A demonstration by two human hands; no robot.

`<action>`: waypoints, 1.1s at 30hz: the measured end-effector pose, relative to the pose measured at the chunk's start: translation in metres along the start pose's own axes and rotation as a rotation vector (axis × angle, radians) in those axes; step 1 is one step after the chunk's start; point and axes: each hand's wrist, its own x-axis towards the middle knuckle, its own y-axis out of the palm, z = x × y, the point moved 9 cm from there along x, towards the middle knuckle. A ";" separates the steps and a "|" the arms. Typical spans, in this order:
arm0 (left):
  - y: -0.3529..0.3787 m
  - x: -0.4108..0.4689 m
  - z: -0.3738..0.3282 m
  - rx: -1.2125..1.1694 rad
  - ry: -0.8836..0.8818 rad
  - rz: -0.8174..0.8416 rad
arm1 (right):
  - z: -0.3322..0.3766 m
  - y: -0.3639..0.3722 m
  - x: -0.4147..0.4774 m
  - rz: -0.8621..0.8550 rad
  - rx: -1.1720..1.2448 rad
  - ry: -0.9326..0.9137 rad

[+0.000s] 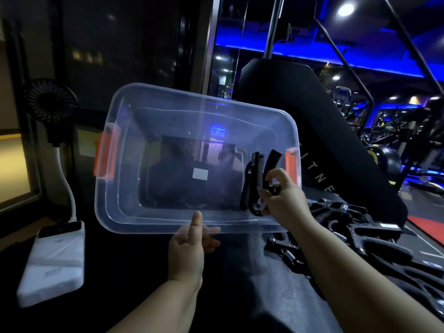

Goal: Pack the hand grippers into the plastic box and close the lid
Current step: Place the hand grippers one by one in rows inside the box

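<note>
A clear plastic box (120,193) with orange latches is tilted toward me, its open top facing the camera. My left hand (188,248) grips the box's near rim, thumb on the inside and fingers underneath. My right hand (280,198) holds a black hand gripper (253,181) by its spring end, handles pointing up, inside the box at its right side. Several more black hand grippers (336,227) lie in a pile on the dark surface to the right. No lid shows.
A white power bank (55,263) lies at the lower left. A small black fan (49,102) on a white stand sits at the left. Black gym equipment (312,111) rises behind the box.
</note>
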 end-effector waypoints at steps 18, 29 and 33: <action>-0.003 0.000 0.000 -0.041 -0.055 -0.034 | -0.028 0.079 0.053 0.321 -0.671 0.050; -0.002 -0.001 -0.005 -0.049 -0.050 -0.020 | -0.011 0.106 0.072 0.332 -1.141 -0.191; -0.001 0.002 -0.004 -0.077 -0.065 -0.012 | 0.007 0.107 0.072 0.197 -1.265 -0.414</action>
